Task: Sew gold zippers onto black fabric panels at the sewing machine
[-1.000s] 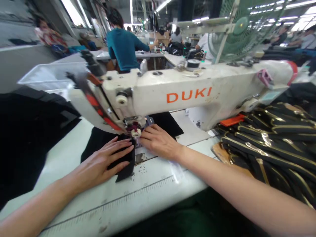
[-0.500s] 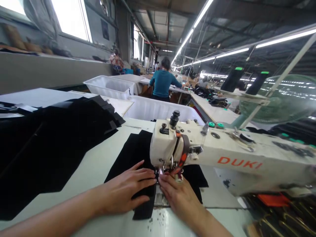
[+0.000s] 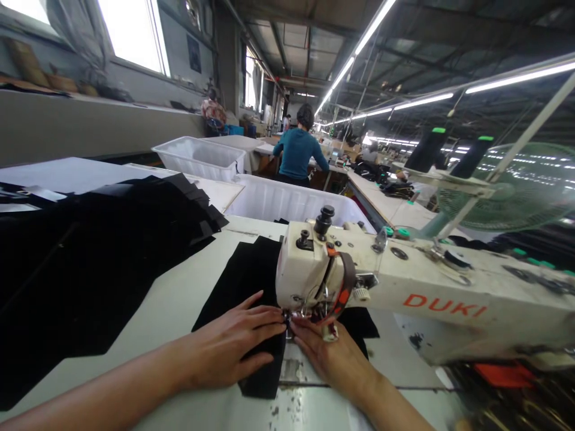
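Observation:
A black fabric piece (image 3: 233, 278) lies under the needle area of a white sewing machine (image 3: 299, 263) marked DUKI. My left hand (image 3: 240, 341) rests on it left of the presser foot, fingers stretched and thumb apart, the palm down. Close to the foot on the right, my right hand (image 3: 330, 353) has its fingers bent and pressed together at the fabric's edge. Its fingertips are partly hidden by the machine's parts, and its thumb does not show. More black fabric shows to the right, behind that hand.
A large stack of black cut pieces (image 3: 99, 257) covers the table's left side. White plastic bins (image 3: 291, 200) stand beyond the table. Thread cones (image 3: 424, 149) and a green fan (image 3: 516, 185) are at right. A person in a teal top (image 3: 299, 152) sits ahead, facing away.
The view has shifted slightly, so the machine appears a little lower and further right. Both hands stay by the presser foot, and the fabric has barely moved.

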Tool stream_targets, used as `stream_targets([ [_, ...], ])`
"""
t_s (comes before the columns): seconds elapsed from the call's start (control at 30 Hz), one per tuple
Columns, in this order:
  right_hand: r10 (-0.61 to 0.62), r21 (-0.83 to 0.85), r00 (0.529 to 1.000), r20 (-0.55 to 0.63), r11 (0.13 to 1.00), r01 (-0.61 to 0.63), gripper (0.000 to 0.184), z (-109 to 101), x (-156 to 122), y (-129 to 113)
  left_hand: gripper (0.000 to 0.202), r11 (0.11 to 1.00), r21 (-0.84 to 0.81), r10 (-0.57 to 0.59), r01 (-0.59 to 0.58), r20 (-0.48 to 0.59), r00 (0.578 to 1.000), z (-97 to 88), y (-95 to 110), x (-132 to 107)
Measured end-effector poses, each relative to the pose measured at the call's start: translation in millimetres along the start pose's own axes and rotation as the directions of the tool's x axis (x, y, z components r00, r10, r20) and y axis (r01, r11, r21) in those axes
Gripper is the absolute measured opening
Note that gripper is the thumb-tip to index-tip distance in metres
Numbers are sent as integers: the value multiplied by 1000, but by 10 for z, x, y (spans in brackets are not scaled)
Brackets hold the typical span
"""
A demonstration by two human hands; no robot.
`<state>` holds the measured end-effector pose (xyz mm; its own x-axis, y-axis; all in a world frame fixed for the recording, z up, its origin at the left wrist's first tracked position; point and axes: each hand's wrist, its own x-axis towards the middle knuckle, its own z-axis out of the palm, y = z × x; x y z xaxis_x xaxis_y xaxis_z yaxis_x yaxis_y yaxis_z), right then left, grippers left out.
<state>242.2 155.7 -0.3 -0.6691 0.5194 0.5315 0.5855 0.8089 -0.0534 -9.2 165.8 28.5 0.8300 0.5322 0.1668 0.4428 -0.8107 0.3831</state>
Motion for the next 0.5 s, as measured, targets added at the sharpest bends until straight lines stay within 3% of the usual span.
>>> stream_targets([
  [0.37, -45, -115, 998, -42, 993, 39, 28, 50, 49, -60, 40, 1000, 22, 15, -12, -117, 993, 138, -3, 47],
  [0.5, -41, -124, 997, -70, 992, 32, 27, 111, -25, -26, 44, 998, 62, -3, 10, -104, 995, 130, 1, 41],
])
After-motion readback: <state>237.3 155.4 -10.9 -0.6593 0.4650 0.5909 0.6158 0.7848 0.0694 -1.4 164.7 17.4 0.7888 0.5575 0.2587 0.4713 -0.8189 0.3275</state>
